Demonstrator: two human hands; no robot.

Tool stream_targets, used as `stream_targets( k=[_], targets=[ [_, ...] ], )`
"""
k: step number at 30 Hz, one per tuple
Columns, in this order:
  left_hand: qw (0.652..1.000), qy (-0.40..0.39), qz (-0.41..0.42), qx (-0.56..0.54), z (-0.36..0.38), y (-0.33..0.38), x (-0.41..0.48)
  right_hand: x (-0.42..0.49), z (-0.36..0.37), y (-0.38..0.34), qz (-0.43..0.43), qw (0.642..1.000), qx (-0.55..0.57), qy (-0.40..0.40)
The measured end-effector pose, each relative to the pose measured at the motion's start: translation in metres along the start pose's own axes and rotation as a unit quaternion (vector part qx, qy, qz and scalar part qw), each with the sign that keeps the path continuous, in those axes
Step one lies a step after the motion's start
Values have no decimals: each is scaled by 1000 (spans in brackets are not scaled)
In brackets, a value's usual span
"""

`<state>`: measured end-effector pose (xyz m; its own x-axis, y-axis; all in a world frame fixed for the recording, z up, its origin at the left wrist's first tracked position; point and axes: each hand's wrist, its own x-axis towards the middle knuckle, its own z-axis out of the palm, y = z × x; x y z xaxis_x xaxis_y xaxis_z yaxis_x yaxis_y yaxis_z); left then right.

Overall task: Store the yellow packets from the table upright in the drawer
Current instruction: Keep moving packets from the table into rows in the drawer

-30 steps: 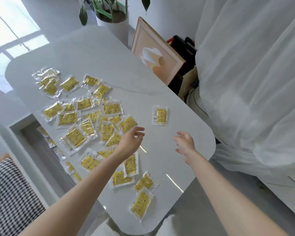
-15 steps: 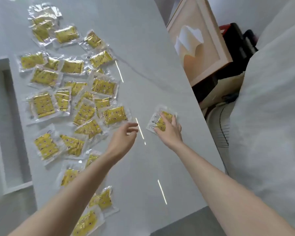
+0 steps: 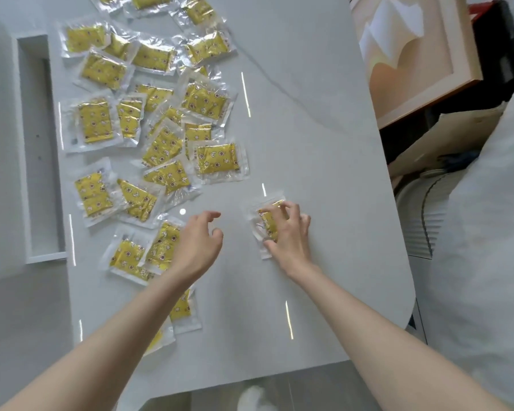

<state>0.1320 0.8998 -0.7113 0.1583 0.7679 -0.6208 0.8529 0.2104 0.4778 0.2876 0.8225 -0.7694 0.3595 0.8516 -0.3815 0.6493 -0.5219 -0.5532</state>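
Several yellow packets (image 3: pixel 158 149) in clear wrappers lie scattered flat over the left part of the white table (image 3: pixel 324 173). One yellow packet (image 3: pixel 266 222) lies apart from them on the right. My right hand (image 3: pixel 288 235) curls its fingers over this packet and pinches it against the table. My left hand (image 3: pixel 198 243) hovers just left of it with loosely curled fingers and holds nothing; it partly covers a packet (image 3: pixel 163 243) below it. The open white drawer (image 3: pixel 39 149) lies left of the table, lower down.
A framed picture (image 3: pixel 413 54) leans beyond the table's right edge, with dark and red items behind it. White curtain fabric (image 3: pixel 487 262) fills the right side. The table's near rounded corner (image 3: pixel 404 310) lies to my right.
The view has moved closer and lower over the table. My right hand reached the lone packet, curled its fingers round it and drew it nearer. My left hand stayed beside it, holding nothing.
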Motion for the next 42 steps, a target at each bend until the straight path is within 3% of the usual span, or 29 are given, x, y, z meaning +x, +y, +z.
stream_targets(
  k=[7, 13, 15, 19, 22, 26, 30, 33, 39, 42],
  targets=[
    [986, 90, -119, 76, -7, -67, -5, -22, 5, -9, 132, 981, 139, 20],
    [967, 137, -138, 165, -6, -94, 10, -45, 16, -25, 219, 930, 287, -60],
    [965, 153, -153, 145, -3, -98, 14, -61, 24, -34, 213, 918, 320, -97],
    [990, 117, -71, 29, -5, -105, 13, -94, 42, -54, 213, 901, 349, -148],
    [991, 106, -37, -67, -26, -106, 3, -113, 59, -73, 157, 933, 262, -191],
    [979, 93, -17, -182, -71, -125, -14, -128, 93, -105, -7, 962, 124, -243],
    [969, 54, 2, -243, -108, -168, -36, -141, 141, -137, -138, 950, -44, -275],
    [965, 21, 16, -261, -132, -204, -49, -149, 162, -160, -213, 923, -211, -241],
    [967, -11, 46, -249, -186, -274, -79, -157, 187, -188, -186, 883, -380, -203],
    [962, -15, 36, -271, -224, -300, -95, -170, 187, -204, -119, 905, -354, -205]
  ],
)
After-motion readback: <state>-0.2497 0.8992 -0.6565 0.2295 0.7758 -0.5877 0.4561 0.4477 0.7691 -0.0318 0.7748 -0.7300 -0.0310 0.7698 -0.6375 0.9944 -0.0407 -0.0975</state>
